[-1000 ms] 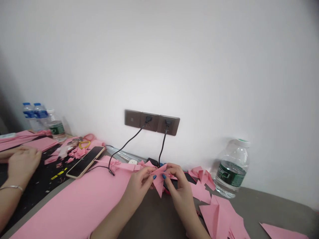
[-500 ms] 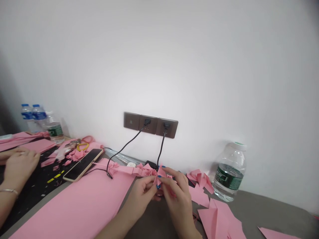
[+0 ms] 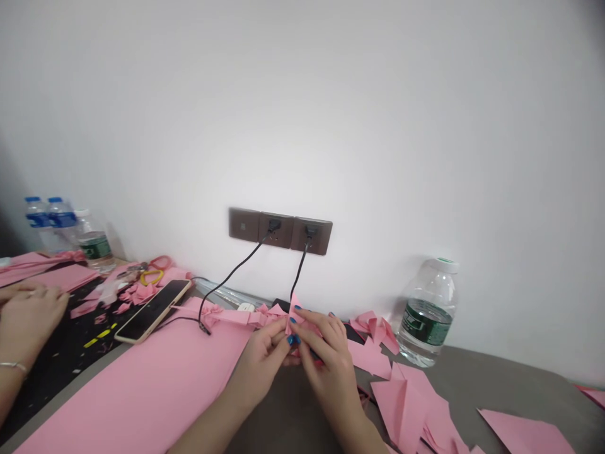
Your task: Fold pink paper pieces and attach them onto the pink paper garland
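Note:
Between both hands, near the centre, stands a small folded piece of pink paper point(image 3: 293, 310). My left hand point(image 3: 262, 356) pinches it from the left, thumb and fingers together. My right hand point(image 3: 328, 350) closes on it from the right, with blue-nailed fingertips pressed to the paper. The paper's lower part is hidden by the fingers. Just left of my left hand lies a large pink sheet point(image 3: 155, 384), with crumpled pink strips along its far edge. Folded pink pieces point(image 3: 406, 403) lie to the right of my right hand.
A phone point(image 3: 154, 310) and cable lie left of centre. A water bottle point(image 3: 426, 315) stands by the wall at right; several more stand at far left. Another person's hand point(image 3: 33, 315) rests at the left near yellow scissors point(image 3: 152, 277). Wall sockets point(image 3: 276, 231) hold two plugs.
The view has shifted slightly, moving the surroundings left and a little up. My right fingers have closed in against the paper, which now stands narrower and more upright.

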`<state>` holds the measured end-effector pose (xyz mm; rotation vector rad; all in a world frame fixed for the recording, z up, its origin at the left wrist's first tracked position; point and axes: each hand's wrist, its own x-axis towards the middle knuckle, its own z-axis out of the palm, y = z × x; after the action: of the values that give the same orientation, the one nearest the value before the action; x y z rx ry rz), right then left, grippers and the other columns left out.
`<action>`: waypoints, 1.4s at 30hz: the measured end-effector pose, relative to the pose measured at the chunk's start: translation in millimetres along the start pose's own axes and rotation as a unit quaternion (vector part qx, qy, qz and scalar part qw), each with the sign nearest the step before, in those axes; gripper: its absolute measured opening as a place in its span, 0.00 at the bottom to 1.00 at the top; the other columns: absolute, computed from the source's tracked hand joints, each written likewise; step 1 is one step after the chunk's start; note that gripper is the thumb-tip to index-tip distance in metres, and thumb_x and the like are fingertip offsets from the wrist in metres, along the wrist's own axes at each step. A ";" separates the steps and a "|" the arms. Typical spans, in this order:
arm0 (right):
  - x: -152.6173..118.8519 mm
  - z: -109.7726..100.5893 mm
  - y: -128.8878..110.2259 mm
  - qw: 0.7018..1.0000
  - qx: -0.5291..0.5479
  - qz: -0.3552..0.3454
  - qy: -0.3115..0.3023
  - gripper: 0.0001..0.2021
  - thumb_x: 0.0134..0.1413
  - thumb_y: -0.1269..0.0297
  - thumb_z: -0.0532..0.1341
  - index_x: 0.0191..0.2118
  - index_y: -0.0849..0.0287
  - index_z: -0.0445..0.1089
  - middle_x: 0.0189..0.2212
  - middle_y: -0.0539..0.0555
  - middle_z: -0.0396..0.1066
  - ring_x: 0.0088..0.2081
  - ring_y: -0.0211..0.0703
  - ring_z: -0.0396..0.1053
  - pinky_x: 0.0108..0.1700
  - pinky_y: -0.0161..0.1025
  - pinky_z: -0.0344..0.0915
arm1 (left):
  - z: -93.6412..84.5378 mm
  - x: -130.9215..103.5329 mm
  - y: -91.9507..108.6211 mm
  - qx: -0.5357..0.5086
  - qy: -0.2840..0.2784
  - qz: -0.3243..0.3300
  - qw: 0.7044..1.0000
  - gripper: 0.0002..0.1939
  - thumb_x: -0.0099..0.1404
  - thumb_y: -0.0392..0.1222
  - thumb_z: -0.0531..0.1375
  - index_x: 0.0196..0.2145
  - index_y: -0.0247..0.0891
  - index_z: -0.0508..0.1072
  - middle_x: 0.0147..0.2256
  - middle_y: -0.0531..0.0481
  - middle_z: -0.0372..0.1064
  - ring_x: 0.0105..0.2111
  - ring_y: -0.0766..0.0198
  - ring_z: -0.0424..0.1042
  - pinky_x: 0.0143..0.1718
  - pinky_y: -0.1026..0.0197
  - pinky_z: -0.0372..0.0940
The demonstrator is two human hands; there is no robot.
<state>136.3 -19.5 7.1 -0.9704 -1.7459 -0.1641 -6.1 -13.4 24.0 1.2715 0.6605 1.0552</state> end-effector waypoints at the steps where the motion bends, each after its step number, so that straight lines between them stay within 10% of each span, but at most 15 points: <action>1: 0.3 0.3 -1.0 1.000 0.008 0.004 0.003 0.17 0.56 0.76 0.55 0.44 0.47 0.73 0.46 0.55 0.73 0.45 0.50 0.69 0.48 0.55 0.60 | -0.5 -0.1 -0.6 0.001 -0.002 0.002 1.000 0.18 0.64 0.49 0.59 0.49 0.39 0.74 0.31 0.50 0.70 0.36 0.62 0.71 0.40 0.58 0.71; 19: -4.9 2.6 -7.8 0.997 0.053 0.047 -0.015 0.24 0.56 0.77 0.53 0.53 0.44 0.69 0.52 0.56 0.66 0.51 0.53 0.64 0.48 0.54 0.63 | -1.9 2.1 -3.2 -0.012 0.043 0.002 0.999 0.21 0.61 0.54 0.60 0.44 0.37 0.76 0.39 0.44 0.75 0.41 0.54 0.73 0.40 0.54 0.72; 28: -2.9 2.3 -1.9 0.948 0.182 0.244 0.092 0.08 0.61 0.61 0.55 0.40 0.56 0.68 0.36 0.55 0.69 0.39 0.46 0.68 0.40 0.43 0.66 | -4.5 3.9 -7.9 0.014 0.113 -0.018 0.993 0.30 0.53 0.62 0.64 0.44 0.34 0.77 0.32 0.45 0.75 0.34 0.54 0.76 0.35 0.54 0.74; 42: 6.1 3.8 -1.9 0.897 0.314 0.310 -0.018 0.20 0.58 0.48 0.56 0.22 0.56 0.57 0.19 0.46 0.54 0.23 0.37 0.54 0.25 0.33 0.56 | -4.7 2.4 -5.6 0.067 0.040 -0.004 0.997 0.20 0.62 0.53 0.59 0.47 0.40 0.78 0.42 0.43 0.77 0.38 0.55 0.74 0.41 0.52 0.70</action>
<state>131.6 -15.5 11.3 -0.9793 -1.2971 0.7876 -7.8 -9.0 17.9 1.3462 0.8077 1.0748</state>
